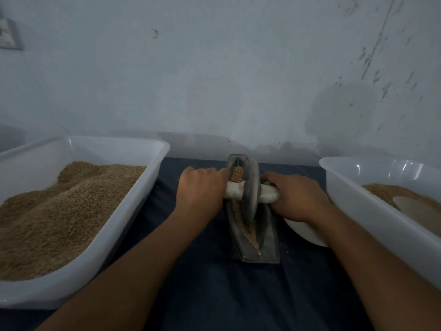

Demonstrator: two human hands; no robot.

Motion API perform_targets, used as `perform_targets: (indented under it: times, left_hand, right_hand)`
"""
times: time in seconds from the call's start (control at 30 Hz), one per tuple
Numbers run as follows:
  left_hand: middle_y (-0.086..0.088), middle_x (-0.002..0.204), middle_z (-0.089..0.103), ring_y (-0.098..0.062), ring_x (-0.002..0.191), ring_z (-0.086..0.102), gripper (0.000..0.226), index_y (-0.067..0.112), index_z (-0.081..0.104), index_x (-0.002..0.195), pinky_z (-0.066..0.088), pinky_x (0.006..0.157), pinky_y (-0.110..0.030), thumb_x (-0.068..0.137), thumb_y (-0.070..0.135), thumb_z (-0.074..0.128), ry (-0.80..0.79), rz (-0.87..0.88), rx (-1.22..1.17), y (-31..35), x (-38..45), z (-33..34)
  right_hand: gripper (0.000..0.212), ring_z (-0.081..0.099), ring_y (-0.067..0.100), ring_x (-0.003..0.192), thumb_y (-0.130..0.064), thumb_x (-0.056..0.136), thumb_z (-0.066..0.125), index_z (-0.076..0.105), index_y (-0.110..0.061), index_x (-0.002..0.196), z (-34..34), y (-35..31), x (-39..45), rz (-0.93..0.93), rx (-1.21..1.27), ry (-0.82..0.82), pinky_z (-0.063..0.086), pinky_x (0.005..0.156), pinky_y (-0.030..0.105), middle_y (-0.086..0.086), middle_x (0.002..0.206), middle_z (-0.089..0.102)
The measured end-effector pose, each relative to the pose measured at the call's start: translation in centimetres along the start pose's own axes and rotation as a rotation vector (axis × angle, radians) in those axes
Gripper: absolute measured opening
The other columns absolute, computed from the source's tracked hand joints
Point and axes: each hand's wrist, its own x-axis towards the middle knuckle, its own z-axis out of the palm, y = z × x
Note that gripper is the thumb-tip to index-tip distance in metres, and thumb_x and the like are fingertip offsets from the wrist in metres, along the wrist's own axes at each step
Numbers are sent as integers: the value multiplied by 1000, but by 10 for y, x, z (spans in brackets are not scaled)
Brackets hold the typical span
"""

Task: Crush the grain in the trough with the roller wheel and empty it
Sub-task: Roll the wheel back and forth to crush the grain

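Nowhere was any brand, label or readable writing to be made out on the things in view.

Both hands gripped the pale handle (238,188) that ran through the roller wheel (252,190). The left hand (202,191) was wrapped round the handle's left end, its fingers (216,172) curled over the top so that only a short pale stub showed between the hand and the wheel. The right hand (294,195) was closed round the right end, whose rounded tip showed beside the palm; its fingers curled down over the far side.

The wheel was a grey disc, standing upright on its edge in the groove of the trough (267,244), nearer the far end than the near one. The trough was a dark, boat-shaped piece lying lengthwise away from the person on the dark blue cloth (214,287) that covered the bench, midway between two tubs. Brown grain (248,231) lay along the groove in front of the wheel and heaped behind it at the far end.

To the left stood a white plastic tub (133,211) heaped with brown grain. To the right, another white tub (358,201) held a lower layer. A white bowl (307,232) showed partly under the right wrist, touching the right tub.
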Motion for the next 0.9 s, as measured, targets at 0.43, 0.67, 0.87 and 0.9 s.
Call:
perform_targets:
  times: [0.43, 0.67, 0.87, 0.9]
  left_hand:
    - [5, 79, 59, -17, 66, 57, 15, 27, 48, 88, 31, 62, -33, 85, 29, 63, 35, 10, 41, -1, 10, 10]
    - [4, 82, 63, -19, 69, 62, 17, 27, 51, 92, 32, 62, -31, 82, 30, 65, 44, 50, 55, -6, 19, 18]
    - [4, 80, 63, -19, 66, 61, 17, 28, 54, 91, 25, 55, -30, 81, 32, 67, 56, 51, 107, -7, 25, 21]
    - [4, 80, 63, -19, 66, 61, 17, 28, 54, 92, 24, 55, -30, 81, 32, 67, 58, 50, 118, -7, 26, 22]
  right_hand:
    - [53, 64, 17, 99, -44, 74, 67, 50, -54, 123, -2, 5, 13, -19, 59, 12, 36, 66, 30, -18, 111, 68]
    - [54, 63, 16, 101, -40, 77, 71, 52, -52, 126, -1, 8, 21, -18, 125, -18, 38, 68, 29, -17, 115, 67]
    - [63, 56, 10, 98, -34, 73, 75, 52, -51, 129, -2, 13, 35, -4, 184, -93, 42, 74, 30, -17, 117, 63]
    - [63, 58, 12, 101, -33, 73, 75, 52, -50, 130, -2, 14, 36, -3, 192, -101, 44, 76, 31, -16, 118, 63]
